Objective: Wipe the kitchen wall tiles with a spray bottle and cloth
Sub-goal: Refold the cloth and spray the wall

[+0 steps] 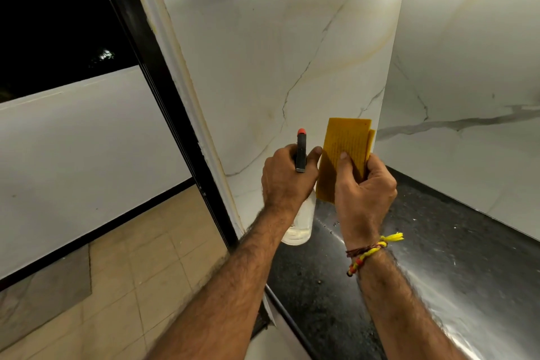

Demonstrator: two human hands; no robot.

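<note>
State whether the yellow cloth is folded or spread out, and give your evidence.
Folded. The yellow cloth, pinched in the right hand, forms a narrow rectangle, and a second layer's edge shows along its right side.

You have a black speckled worktop (438,242) running along the right, glossy with a broad glare streak and a few small crumbs near its front edge. At the worktop's left end a dark door frame (163,90) slants down to a beige tiled floor (140,286). Beyond the frame stands a plain white wall (87,155) with a dark skirting strip, and black night sky (52,17) above it.
</note>
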